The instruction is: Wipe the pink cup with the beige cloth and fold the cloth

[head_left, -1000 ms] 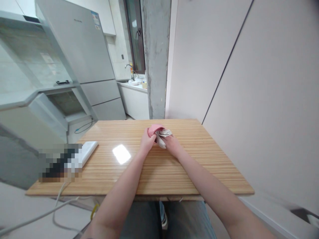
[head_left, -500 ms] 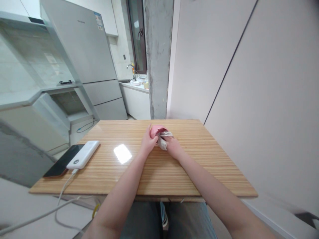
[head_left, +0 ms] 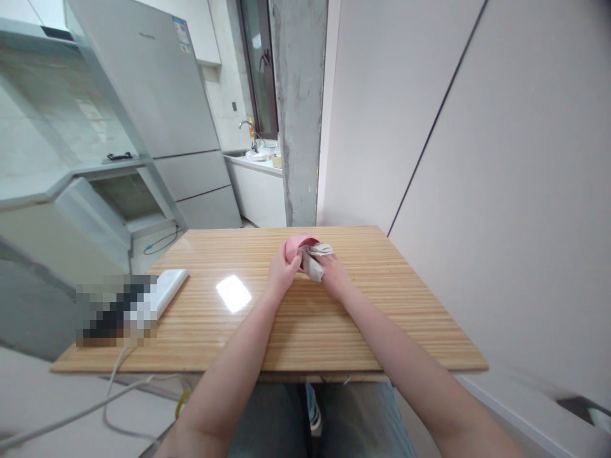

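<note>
A small pink pouch (head_left: 296, 245) is being held above the far middle of the wooden table (head_left: 334, 318), gripped by the left hand (head_left: 282, 275) on its left side. A folded wad of pale paper, seemingly banknotes (head_left: 315, 262), is being clasped by the right hand (head_left: 334, 278) just to the right of the pouch, with its upper end lying at the pouch's mouth. The two hands are being kept close together, almost touching, each one closed around its own item. The wad's long axis is running roughly from near right to far left, towards the pouch opening, which appears to be turned to the right; how far the paper is already inside cannot be told. Neither hand is clearly nearer, since both are already in contact with the things.

At the near left of the table a white power bank (head_left: 169, 286) is lying, with a cable (head_left: 114, 375) trailing off the near edge; the area beside it is pixelated. Nothing else is being shown on the tabletop.
</note>
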`<action>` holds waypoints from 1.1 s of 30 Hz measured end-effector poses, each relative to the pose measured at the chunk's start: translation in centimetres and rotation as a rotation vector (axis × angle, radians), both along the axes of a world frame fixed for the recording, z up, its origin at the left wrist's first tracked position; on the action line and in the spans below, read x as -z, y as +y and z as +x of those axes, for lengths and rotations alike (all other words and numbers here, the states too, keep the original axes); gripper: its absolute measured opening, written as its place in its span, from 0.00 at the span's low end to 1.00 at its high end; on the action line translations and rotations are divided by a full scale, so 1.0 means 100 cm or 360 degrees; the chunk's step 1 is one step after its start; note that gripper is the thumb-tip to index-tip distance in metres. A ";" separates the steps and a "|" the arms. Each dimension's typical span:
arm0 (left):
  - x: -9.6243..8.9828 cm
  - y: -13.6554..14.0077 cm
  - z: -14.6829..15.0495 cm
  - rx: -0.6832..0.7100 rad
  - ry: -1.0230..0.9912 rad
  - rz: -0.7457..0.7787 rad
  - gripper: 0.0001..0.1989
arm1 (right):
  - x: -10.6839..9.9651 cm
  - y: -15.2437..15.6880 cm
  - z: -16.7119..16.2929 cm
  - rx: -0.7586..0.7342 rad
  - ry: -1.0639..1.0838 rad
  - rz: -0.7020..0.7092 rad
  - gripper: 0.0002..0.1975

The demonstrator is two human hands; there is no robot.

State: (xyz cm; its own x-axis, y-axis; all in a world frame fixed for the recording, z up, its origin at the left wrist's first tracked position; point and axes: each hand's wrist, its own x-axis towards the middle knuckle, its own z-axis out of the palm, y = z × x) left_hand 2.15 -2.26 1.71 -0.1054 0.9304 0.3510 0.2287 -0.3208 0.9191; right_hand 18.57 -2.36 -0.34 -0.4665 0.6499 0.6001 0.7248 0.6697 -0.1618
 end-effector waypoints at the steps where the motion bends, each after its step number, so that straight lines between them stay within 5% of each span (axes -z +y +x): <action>1: 0.000 -0.002 0.002 -0.0016 -0.0003 -0.0037 0.27 | 0.002 0.000 0.000 0.0009 -0.0030 -0.0002 0.19; 4: 0.007 -0.006 0.021 -0.0067 -0.0250 -0.0081 0.35 | 0.007 0.000 -0.002 0.0085 0.0034 0.0001 0.19; 7: 0.014 -0.002 0.033 -0.0062 -0.0420 -0.0040 0.29 | 0.008 -0.002 -0.005 0.0096 0.0100 0.0017 0.20; 12: 0.006 0.007 0.011 0.0103 -0.0354 -0.0282 0.24 | 0.001 -0.001 -0.001 -0.0013 -0.0035 0.0009 0.20; 18: 0.008 -0.003 0.023 0.0115 -0.0431 -0.0149 0.41 | 0.012 0.002 -0.002 0.0140 0.0082 -0.0046 0.19; 23: 0.013 -0.001 0.029 -0.0074 -0.0366 -0.0180 0.25 | 0.011 0.001 -0.003 0.0058 0.0112 -0.0043 0.21; 27: 0.008 0.006 0.009 0.0082 -0.0201 -0.0215 0.18 | 0.003 0.000 -0.001 0.0008 -0.0010 -0.0001 0.20; 33: 0.012 -0.001 0.025 0.0036 -0.0383 -0.0158 0.39 | 0.012 -0.001 -0.006 0.0185 0.0093 -0.0088 0.19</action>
State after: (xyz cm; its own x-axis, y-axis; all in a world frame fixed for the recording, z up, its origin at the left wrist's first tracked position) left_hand 4.67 -2.33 0.53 -0.1536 0.9622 0.2250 -0.0069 -0.2287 0.9735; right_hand 17.94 -2.43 -1.49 -0.3513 0.7302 0.5859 0.7854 0.5706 -0.2402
